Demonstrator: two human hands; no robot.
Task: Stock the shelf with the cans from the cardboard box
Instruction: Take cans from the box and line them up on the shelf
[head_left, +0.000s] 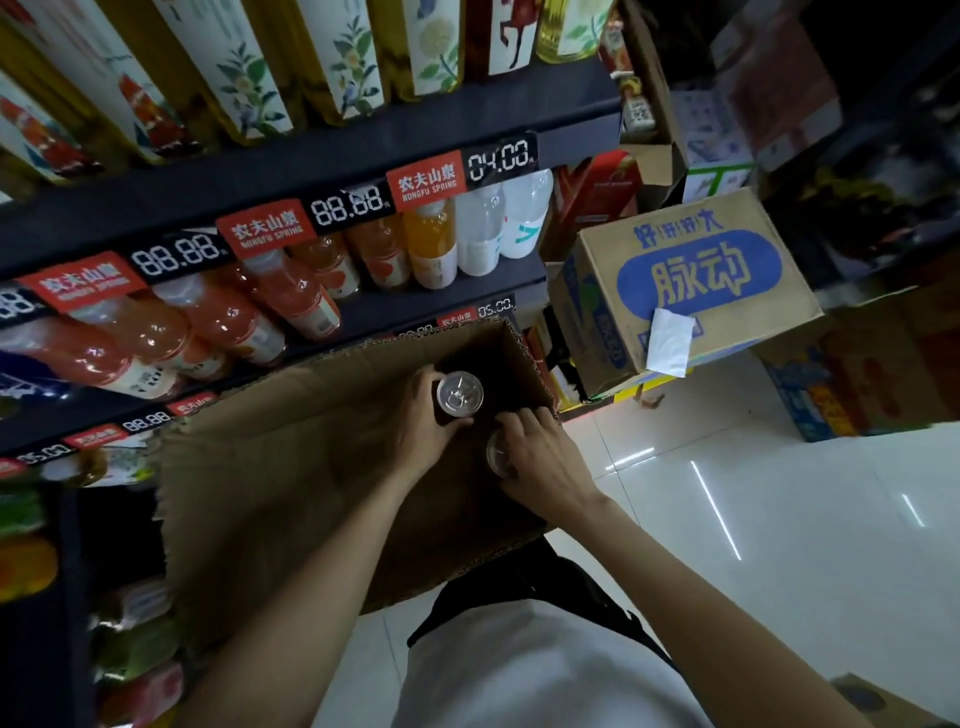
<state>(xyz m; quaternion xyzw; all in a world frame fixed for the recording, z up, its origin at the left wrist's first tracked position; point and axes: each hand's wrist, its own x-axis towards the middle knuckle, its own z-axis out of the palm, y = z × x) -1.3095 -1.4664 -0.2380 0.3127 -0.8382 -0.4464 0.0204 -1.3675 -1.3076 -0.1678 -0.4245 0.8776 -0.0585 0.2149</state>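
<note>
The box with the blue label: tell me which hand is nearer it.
Right. The right hand sits just below-left of the blue-labelled box; the left hand is farther left.

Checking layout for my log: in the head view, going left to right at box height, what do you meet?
Orange drink bottles → cardboard box → left hand gripping a can → right hand gripping a second can → blue-printed carton.

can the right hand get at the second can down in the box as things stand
Probably yes. The right hand is already inside the open cardboard box, fingers curled over the lower can. The left hand grips the other can beside it, not blocking it.
</note>
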